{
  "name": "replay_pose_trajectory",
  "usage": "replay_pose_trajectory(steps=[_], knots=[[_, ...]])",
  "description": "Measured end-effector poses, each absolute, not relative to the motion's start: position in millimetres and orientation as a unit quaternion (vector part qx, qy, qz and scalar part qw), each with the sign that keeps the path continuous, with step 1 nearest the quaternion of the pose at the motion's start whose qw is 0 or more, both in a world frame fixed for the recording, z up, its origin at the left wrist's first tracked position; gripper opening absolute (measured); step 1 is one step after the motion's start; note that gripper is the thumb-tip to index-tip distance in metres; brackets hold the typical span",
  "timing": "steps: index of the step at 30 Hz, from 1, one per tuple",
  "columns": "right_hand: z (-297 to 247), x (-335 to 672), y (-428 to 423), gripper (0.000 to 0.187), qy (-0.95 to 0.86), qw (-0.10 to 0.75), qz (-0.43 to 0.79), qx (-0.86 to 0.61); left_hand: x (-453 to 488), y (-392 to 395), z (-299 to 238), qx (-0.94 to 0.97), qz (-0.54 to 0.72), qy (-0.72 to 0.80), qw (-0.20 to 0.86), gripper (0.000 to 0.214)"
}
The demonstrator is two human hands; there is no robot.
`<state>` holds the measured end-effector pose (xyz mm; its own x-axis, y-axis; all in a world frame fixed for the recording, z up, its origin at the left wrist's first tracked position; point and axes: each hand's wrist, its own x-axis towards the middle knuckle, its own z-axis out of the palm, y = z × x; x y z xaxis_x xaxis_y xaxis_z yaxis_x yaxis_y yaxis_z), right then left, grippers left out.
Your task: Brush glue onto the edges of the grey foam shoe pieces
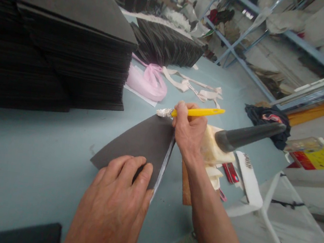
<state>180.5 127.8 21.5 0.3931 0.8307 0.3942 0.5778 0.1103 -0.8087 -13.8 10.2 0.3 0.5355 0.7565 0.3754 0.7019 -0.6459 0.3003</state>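
My right hand (189, 127) is closed around a brush (205, 112) with a yellow handle. White residue coats the bristle end, which is at the far tip of a dark grey, curved-edged sheet (139, 142). This sheet tops a thin stack, with whitish streaks along its right edge. My left hand (118, 196) lies over the near part of the sheet, fingers bent and somewhat apart, pressing down on it. Beyond my right wrist is a cream-coloured block or container (211, 146), with a dark rod-like handle (250, 136) rising from it.
Tall stacks of dark sheets (97, 64) stand at the left, with more fanned sheets (169, 44) behind. Pink ribbon (152, 84) and white strips (188, 85) lie on the blue-green table (37, 168). A red box (230, 173) and dark cloth (266, 118) are at the right.
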Motion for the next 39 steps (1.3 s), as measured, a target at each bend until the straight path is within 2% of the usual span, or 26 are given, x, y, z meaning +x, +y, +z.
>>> replay_pose_trajectory(steps=[14,19,25,31,35,39], knots=[[29.0,149.2,101.8,0.035,-0.559,0.501,0.156,-0.642,-4.7,8.6,7.1,0.841,0.290,0.452,0.060,0.029],[31.4,138.6,93.9,0.030,-0.571,0.494,0.188,-0.628,-3.3,6.1,7.5,0.837,0.276,0.468,0.063,0.029],[37.0,123.4,83.4,0.030,-0.591,0.470,0.198,-0.624,-0.2,5.8,7.3,0.825,0.276,0.480,0.116,0.028],[38.0,107.4,69.2,0.031,-0.589,0.469,0.211,-0.624,0.6,5.4,10.7,0.828,0.256,0.474,0.154,0.015],[38.7,99.1,59.0,0.036,-0.593,0.467,0.234,-0.613,-0.3,4.3,8.4,0.843,0.258,0.454,0.131,0.019],[41.8,91.1,51.4,0.035,-0.606,0.463,0.245,-0.599,0.7,2.5,3.0,0.834,0.276,0.451,0.158,0.027]])
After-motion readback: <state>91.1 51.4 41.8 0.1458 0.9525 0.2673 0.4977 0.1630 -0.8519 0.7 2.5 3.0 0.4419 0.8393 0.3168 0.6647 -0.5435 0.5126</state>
